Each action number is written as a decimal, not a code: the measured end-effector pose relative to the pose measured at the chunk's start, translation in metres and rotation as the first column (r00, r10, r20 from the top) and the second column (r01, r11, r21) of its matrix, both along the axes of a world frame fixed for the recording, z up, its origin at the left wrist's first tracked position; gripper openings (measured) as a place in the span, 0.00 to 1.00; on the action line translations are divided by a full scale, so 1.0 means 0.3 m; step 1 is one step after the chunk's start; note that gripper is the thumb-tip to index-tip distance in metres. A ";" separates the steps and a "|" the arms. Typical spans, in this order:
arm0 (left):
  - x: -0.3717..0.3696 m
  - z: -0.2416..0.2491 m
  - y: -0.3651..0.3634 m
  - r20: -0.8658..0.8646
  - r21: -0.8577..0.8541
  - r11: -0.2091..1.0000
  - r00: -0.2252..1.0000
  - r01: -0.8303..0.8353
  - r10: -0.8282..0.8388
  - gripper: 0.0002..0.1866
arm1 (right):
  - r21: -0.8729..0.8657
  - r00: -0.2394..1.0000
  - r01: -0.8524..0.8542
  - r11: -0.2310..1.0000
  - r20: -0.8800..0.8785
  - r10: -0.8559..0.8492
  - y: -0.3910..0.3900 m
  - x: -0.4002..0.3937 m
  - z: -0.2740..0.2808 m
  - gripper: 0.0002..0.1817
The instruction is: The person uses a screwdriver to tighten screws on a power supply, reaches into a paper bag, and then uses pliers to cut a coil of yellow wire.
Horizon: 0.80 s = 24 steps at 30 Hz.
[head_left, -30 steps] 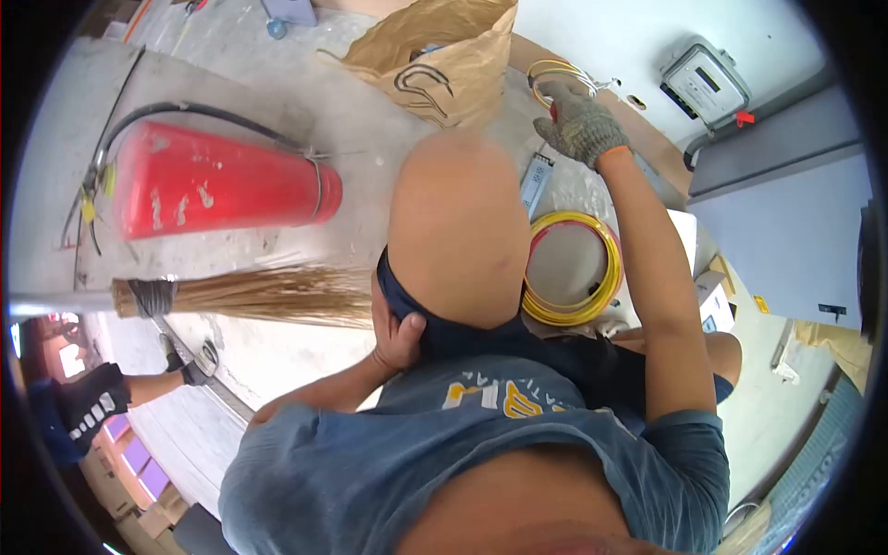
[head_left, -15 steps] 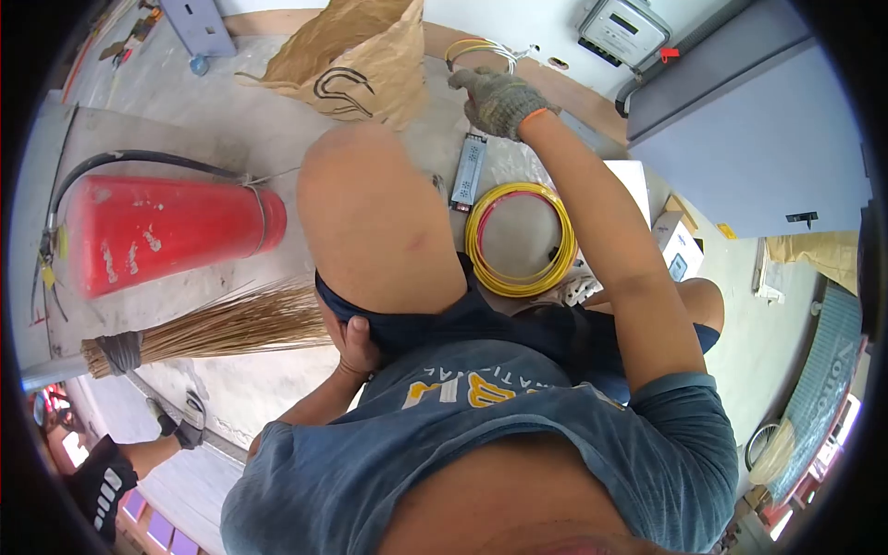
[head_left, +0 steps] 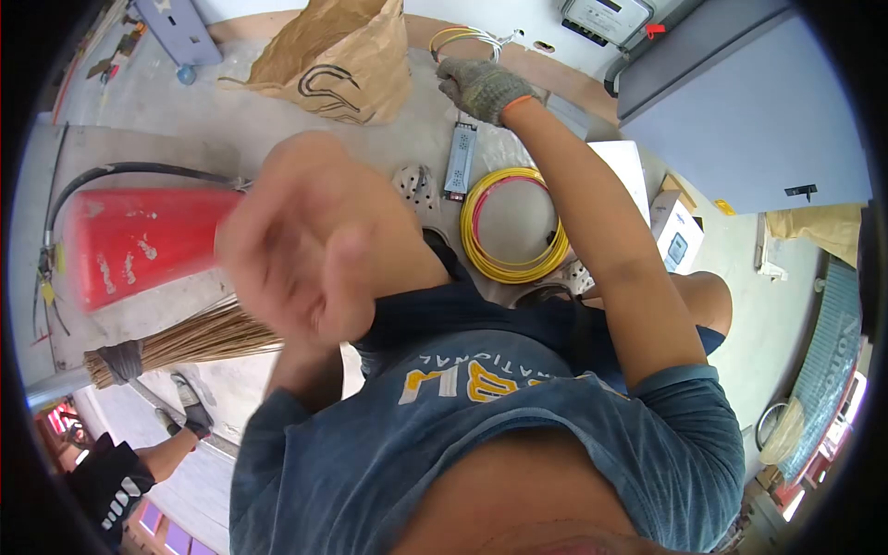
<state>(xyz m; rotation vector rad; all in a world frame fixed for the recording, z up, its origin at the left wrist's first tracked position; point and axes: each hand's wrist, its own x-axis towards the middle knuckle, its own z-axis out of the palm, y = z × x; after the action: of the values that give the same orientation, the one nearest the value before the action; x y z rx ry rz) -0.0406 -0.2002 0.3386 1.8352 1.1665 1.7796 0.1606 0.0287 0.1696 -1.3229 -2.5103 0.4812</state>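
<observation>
My left hand (head_left: 301, 250), bare and blurred by motion, is raised over my bent knee. Its palm side shows, with the fingers loosely bent, the thumb apart and nothing held. My right hand (head_left: 483, 90), in a grey knitted glove with an orange cuff, reaches to the wall base with its fingers curled. Thin yellow and white wires (head_left: 472, 35) come out of the wall just above its fingertips; whatever is between the fingers is hidden. Below the glove lie a metal power-supply-like unit (head_left: 460, 159) and a coil of yellow and red wire (head_left: 474, 242).
A brown paper bag (head_left: 375, 69) stands against the wall. To the left are a red fire extinguisher (head_left: 153, 240) and a straw broom (head_left: 203, 338). A grey cabinet (head_left: 749, 120) and a meter (head_left: 608, 18) are at the right. Another person's leg (head_left: 171, 455) shows lower left.
My left hand has risen from beside my thigh to above the knee, now with its palm side showing. The knee has shifted, uncovering a shoe. My right hand stays by the wires.
</observation>
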 end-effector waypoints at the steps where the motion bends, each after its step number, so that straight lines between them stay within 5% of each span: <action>1: 0.000 0.077 0.072 -0.180 -0.013 0.998 0.982 0.057 -0.058 0.28 | -0.122 0.990 0.120 0.985 0.086 -0.111 -0.007 -0.022 0.047 0.24; 3: 0.048 0.237 0.263 -0.574 -0.087 0.983 0.798 0.165 -0.184 0.20 | -0.224 0.961 0.254 0.941 0.167 -0.220 -0.023 -0.033 0.091 0.24; 5: 0.108 0.289 0.470 -0.698 -0.187 0.950 0.646 0.250 -0.308 0.21 | -0.152 0.975 0.196 0.969 0.133 -0.177 -0.037 -0.021 0.100 0.24; 7: 0.119 0.308 0.677 -0.690 -0.455 0.868 0.537 0.199 -0.485 0.27 | -0.077 0.986 0.130 0.988 0.117 -0.121 -0.047 -0.019 0.105 0.24; 11: 0.099 0.103 0.977 -0.827 -0.467 0.884 0.364 -0.022 -0.428 0.25 | -0.057 0.997 -0.012 0.998 0.069 0.016 0.002 -0.011 0.033 0.26; 12: 0.088 0.005 1.009 -0.824 -0.476 0.879 0.360 -0.017 -0.438 0.25 | -0.067 0.998 -0.005 0.998 0.067 0.010 -0.016 -0.017 0.038 0.26; 14: 0.064 -0.149 1.056 -0.843 -0.510 0.856 0.254 -0.090 -0.475 0.23 | -0.240 0.956 0.278 0.930 0.160 -0.244 -0.031 -0.044 0.105 0.26; 16: 0.067 -0.203 1.017 -0.715 -0.699 0.712 0.046 -0.069 -0.698 0.26 | -0.256 0.947 0.284 0.924 0.224 -0.229 -0.037 -0.025 0.150 0.25; 18: 0.020 -0.271 1.019 -0.705 -0.700 0.700 -0.017 -0.142 -0.709 0.27 | -0.269 0.933 0.289 0.919 0.294 -0.208 -0.050 0.006 0.143 0.25; 19: 0.012 -0.276 1.021 -0.693 -0.690 0.690 -0.076 -0.220 -0.717 0.28 | -0.129 0.964 0.179 0.975 0.221 -0.148 -0.061 0.033 0.123 0.24; 20: 0.015 -0.277 1.040 -0.697 -0.687 0.694 -0.075 -0.216 -0.713 0.28 | 0.025 0.985 0.068 0.997 0.157 -0.071 -0.055 0.054 0.107 0.25; 24: 0.040 -0.256 1.002 -0.642 -0.766 0.625 0.117 -0.149 -0.758 0.31 | -0.139 0.986 -0.069 0.988 0.138 0.089 -0.009 0.059 0.082 0.28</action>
<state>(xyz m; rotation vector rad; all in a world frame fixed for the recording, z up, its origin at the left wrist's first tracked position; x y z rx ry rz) -0.0286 0.1004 0.2617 2.3184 1.2276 -0.4966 0.1784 0.0259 0.1942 -1.3539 -2.6996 0.6016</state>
